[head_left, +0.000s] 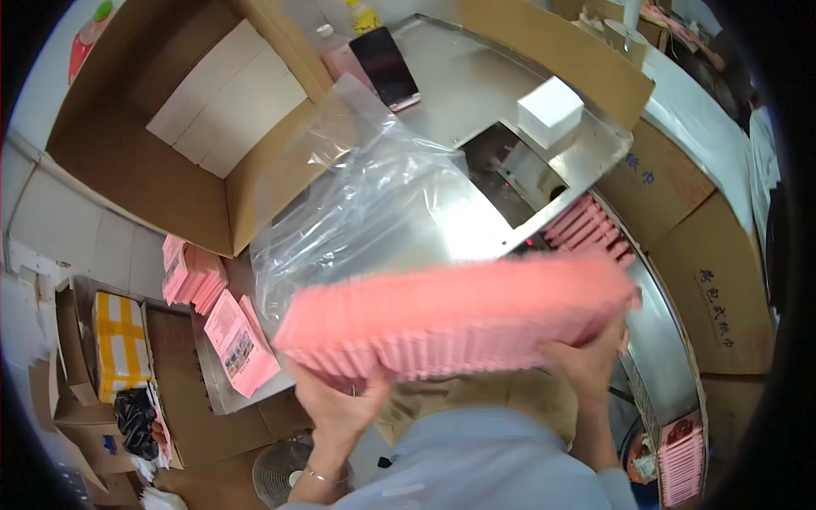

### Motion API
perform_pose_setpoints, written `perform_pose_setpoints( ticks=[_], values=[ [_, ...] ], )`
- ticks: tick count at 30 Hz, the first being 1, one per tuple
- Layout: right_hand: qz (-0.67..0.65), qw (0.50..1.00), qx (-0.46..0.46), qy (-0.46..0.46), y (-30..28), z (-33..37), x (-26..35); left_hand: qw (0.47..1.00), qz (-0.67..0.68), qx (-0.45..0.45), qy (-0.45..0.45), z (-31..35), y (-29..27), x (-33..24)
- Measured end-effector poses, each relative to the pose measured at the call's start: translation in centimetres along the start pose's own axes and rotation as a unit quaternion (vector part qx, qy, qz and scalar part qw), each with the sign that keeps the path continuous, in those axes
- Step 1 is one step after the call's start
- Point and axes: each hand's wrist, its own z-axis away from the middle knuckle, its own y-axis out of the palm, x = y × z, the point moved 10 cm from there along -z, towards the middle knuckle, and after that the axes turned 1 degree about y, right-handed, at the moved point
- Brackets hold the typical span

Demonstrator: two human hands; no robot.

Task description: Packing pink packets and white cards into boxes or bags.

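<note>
A long stack of pink packets (459,319) is held up between both hands, nearest the camera.

The fingers of the left hand (336,404) curl under and pinch the stack's left end at about seven o'clock; those of the right hand (586,361) press against its right end near four o'clock, and how far they spread cannot be told through the blur. From the fingers outward, both wrists bend up, the left with a thin bracelet (319,476), and the forearms rise from the lower edge. The stack hangs level above the steel counter (476,93), just below a clear plastic bag (374,195) at twelve o'clock. To carry it well, steady inward pressure from both ends would likely keep the packets from fanning out or sagging in the middle.
</note>
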Motion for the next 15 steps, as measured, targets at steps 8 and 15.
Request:
perform_pose_setpoints(
  ticks=[8,15],
  values=[
    [0.23,0.942,0.225,-0.1,18.0,-9.7,6.5,0.967,-0.051,0.038,-0.246,-4.7,-5.9,11.7],
    [0.26,0.87,0.419,0.006,25.4,-14.5,2.7,0.945,0.124,0.115,-0.279,-8.2,-4.8,15.7]
  ],
)
